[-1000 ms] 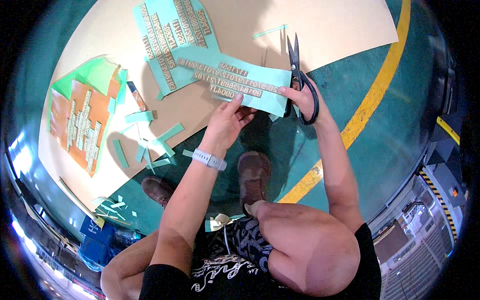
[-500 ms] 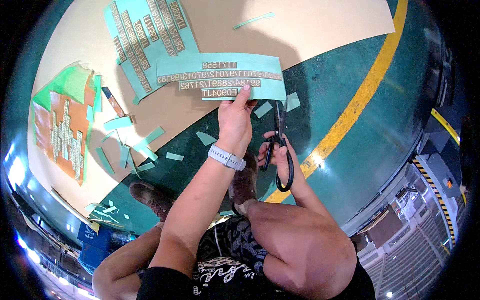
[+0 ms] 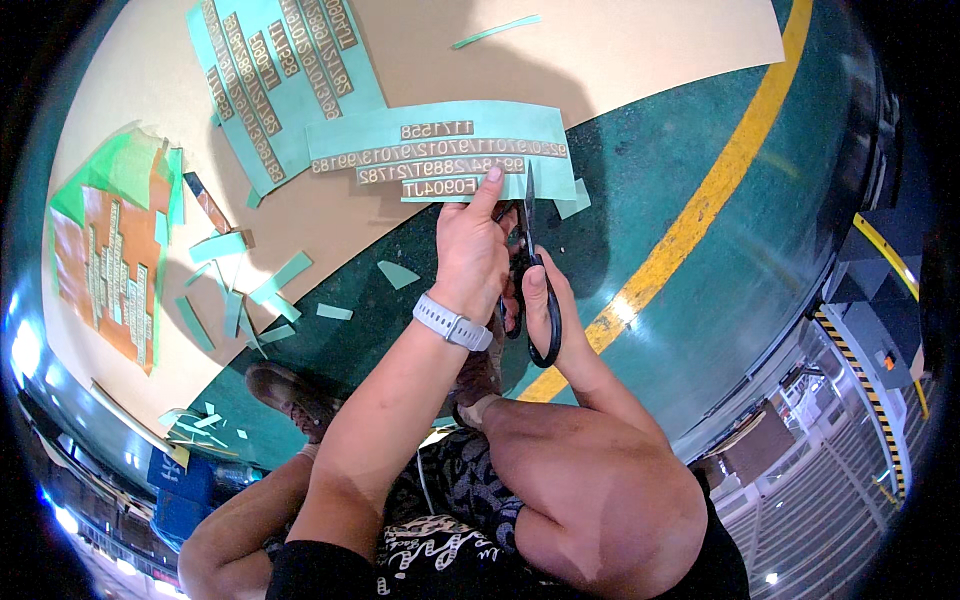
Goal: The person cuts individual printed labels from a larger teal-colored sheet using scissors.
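Both gripping, L fingers (image 3: 488, 187): sheet (image 3: 435, 145), R (image 3: 537, 287): scissors (image 3: 530, 212)

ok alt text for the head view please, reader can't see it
A person's left hand holds a thin turquoise sheet with rows of brown characters; the right hand holds long black scissors, one blade over the sheet. A similar turquoise sheet and turquoise scraps lie on a flat tan board.

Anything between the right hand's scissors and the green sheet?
Nothing visible: one blade of the scissors in the right hand overlaps the green sheet at its near edge. The left hand grips that edge just left of the blade; whether its fingers touch the scissors is unclear.
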A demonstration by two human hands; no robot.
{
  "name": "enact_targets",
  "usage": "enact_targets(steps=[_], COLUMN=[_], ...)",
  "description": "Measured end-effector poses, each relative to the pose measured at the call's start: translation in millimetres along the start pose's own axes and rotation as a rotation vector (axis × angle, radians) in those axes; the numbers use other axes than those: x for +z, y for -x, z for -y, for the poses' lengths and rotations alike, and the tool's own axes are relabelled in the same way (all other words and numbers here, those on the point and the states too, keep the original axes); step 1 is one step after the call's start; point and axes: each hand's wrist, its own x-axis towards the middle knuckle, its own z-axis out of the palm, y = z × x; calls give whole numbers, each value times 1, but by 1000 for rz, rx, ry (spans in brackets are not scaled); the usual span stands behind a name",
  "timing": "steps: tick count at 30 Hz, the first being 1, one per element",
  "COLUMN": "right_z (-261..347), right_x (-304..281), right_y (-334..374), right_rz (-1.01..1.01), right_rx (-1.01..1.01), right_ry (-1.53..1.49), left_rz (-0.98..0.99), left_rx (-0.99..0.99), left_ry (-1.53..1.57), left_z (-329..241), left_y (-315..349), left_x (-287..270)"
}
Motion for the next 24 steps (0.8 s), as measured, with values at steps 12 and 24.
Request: enact_targets(steps=[12, 24], right_z=[-3, -3], right_x=[-3, -4], right_y=[-2, -2], right_rz=[4, 24], right_rx=[-7, 17], right_ry=[39, -2], left_rz=[6, 23], left_rx=[-6, 5], left_ry=[23, 29], left_z=[-3, -2], left_y=[0, -1], left_x=[3, 3])
